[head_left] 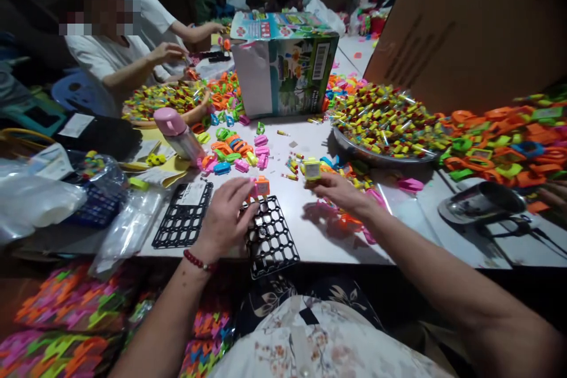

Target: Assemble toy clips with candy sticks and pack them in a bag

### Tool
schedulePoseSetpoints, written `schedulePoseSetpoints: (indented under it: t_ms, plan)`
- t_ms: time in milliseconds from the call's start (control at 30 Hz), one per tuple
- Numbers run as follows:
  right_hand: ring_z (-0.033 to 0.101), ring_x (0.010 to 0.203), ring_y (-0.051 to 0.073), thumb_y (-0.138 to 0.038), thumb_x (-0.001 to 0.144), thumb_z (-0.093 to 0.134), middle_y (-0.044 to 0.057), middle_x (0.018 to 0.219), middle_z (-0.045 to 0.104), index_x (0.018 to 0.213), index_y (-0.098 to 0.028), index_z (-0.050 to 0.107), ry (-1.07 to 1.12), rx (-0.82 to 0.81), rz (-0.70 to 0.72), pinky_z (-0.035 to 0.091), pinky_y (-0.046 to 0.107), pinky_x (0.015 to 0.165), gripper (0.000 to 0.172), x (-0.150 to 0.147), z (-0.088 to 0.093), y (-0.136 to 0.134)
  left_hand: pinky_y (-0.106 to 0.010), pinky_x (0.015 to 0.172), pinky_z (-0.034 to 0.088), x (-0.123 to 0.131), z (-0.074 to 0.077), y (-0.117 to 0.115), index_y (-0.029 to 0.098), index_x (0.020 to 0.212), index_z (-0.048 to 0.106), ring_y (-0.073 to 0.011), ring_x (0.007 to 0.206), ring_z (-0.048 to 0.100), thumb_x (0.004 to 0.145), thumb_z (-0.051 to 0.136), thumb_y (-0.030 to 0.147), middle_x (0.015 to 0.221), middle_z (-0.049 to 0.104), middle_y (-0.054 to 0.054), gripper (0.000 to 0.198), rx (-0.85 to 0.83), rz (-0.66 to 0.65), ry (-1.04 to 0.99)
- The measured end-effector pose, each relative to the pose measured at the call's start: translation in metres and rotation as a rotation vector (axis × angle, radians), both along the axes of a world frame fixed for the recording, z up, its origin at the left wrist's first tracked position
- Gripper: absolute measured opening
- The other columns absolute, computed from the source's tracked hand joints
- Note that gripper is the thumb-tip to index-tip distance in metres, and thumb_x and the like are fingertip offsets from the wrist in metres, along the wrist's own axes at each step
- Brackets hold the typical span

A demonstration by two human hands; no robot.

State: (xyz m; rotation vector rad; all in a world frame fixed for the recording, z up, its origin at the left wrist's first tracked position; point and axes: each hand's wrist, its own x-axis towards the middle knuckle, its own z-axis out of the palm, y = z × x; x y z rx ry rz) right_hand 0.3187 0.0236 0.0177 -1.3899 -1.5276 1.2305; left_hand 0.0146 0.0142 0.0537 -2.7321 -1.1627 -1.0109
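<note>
Take the near black tray as the middle of the clock; it pokes out past the table's near edge. An orange toy is upright at its 12 o'clock end. Just beside that is a pink toy, at the fingertips of the left hand. It's hard to see there, so I can't tell if they pinch the pink toy or only touch it. The right hand, at 2 o'clock, has its fingers closed on 1 yellow-green toy at 1 o'clock. A 2nd tray lies at 9 o'clock, and a toy heap at 11. A metal bowl, between 1 and 2, is piled with small yellow-and-red tubes.
</note>
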Motion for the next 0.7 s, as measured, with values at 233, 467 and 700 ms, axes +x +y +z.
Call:
schedulePoseSetpoints:
  t_ms: [233,467,700]
  plan:
    - [0.057,0.074,0.015,-0.023,0.076,0.055,0.002,0.080,0.068,0.088,-0.015,0.067,0.031,0.036,-0.088,0.046,0.028,0.073,0.019,-0.099,-0.056,0.025,-0.043,0.108,0.046,0.011,0.005,0.064,0.014,0.138,0.052,-0.0267,0.128,0.056,0.087,0.070,0.033,0.138,0.059,-0.014,0.057,-0.261,-0.125,0.232]
    - [0.055,0.075,0.016,-0.013,0.072,0.054,0.002,0.081,0.068,0.080,-0.016,0.069,-0.082,0.177,-0.069,0.042,0.028,0.075,0.016,-0.093,-0.050,0.028,-0.038,0.095,0.048,0.013,-0.006,0.063,0.017,0.126,0.060,-0.0226,0.103,0.067,0.088,0.068,0.028,0.120,0.071,-0.010,0.041,-0.273,-0.108,0.249]
    - [0.058,0.073,0.017,-0.019,0.076,0.053,0.004,0.080,0.069,0.084,-0.014,0.069,-0.087,0.167,-0.090,0.044,0.027,0.070,0.018,-0.090,-0.058,0.025,-0.037,0.093,0.048,0.014,-0.005,0.061,0.017,0.128,0.059,-0.0229,0.103,0.067,0.087,0.069,0.025,0.123,0.070,-0.009,0.043,-0.279,-0.083,0.288]
